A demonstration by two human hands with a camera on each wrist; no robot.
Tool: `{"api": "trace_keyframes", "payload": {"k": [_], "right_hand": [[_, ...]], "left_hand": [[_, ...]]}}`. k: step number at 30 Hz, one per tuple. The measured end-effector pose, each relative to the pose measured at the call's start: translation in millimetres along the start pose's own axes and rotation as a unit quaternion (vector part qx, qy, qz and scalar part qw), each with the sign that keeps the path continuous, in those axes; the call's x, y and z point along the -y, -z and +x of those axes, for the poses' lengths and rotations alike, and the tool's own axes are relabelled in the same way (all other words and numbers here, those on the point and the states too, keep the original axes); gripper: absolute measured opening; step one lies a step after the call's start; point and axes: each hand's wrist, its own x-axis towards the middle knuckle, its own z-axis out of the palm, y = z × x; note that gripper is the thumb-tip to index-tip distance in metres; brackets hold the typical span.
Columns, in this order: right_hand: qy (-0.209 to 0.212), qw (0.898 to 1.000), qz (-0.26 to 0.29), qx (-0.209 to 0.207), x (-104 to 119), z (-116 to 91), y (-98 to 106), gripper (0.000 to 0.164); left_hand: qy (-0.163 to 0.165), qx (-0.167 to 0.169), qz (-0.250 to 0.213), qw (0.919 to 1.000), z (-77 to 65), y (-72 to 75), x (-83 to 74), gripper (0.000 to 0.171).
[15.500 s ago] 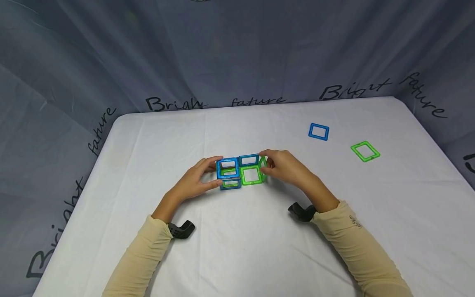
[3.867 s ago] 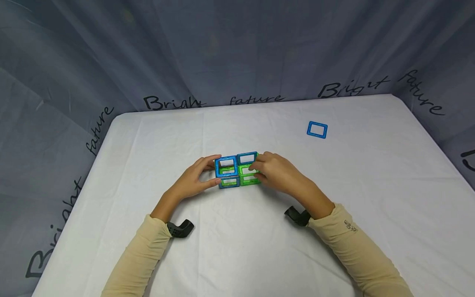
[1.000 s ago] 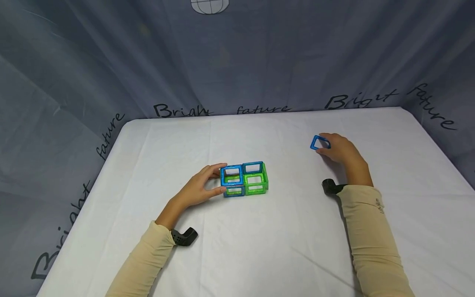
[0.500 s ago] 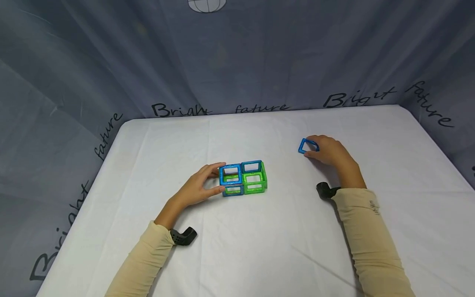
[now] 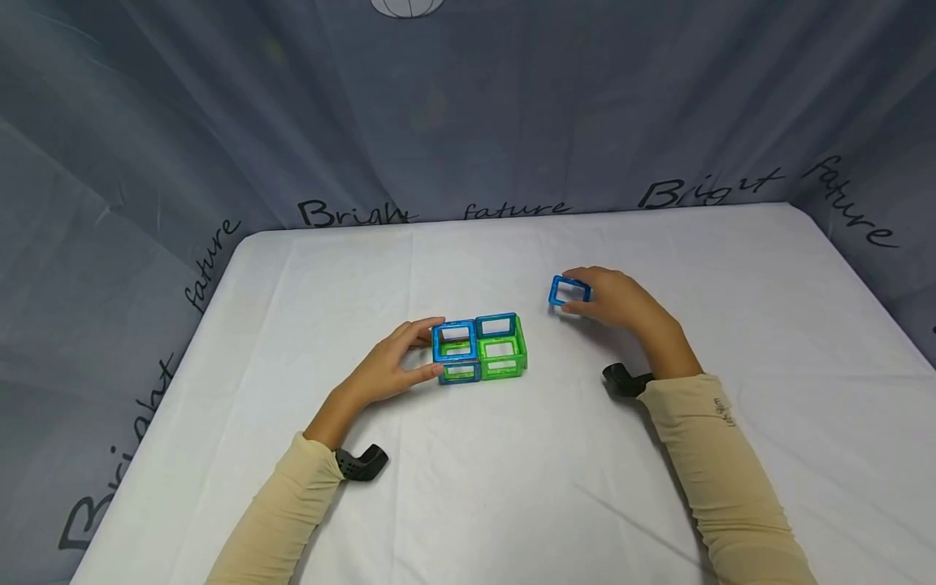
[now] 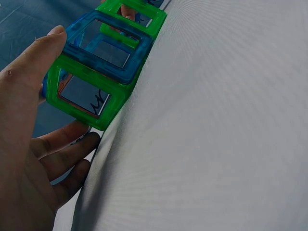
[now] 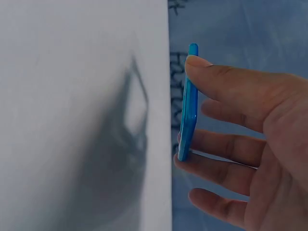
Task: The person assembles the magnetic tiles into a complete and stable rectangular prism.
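A block of blue and green see-through magnetic tiles (image 5: 475, 349) stands on the table, one blue square lying over its left half; the right half is uncovered on top. Its left end is held between the thumb and fingers of my left hand (image 5: 387, 366). In the left wrist view, the thumb touches a corner near the blue tile (image 6: 96, 62). Right of the block and farther back, my right hand (image 5: 621, 302) pinches a single blue square magnetic tile (image 5: 553, 290). The right wrist view shows that tile (image 7: 189, 110) edge-on between thumb and fingertips, its shadow on the cloth.
White cloth covers the table (image 5: 468, 487). A grey curtain (image 5: 468, 106) with black handwriting hangs behind and at the sides. Black devices are worn at the left wrist (image 5: 361, 463) and the right wrist (image 5: 625, 380).
Earlier, the right hand added the loose green tile to the block. It then took the blue tile at the back right and has carried it left. The left hand has kept its hold.
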Motion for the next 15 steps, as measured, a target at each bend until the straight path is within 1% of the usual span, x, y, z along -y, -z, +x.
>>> {"api": "trace_keyframes", "payload": {"k": [6,15], "right_hand": [[0.016,1.000,0.006,0.003,22.7,-7.7,2.8,0.060],[0.064,0.998,-0.006,-0.009,50.6,-19.4,2.6,0.059]], "left_hand": [[-0.001,-0.001,0.002,1.0000,0.6,-0.4,1.4,0.067],[0.004,0.001,0.002,1.0000,0.9,-0.3,0.9,0.067]]}}
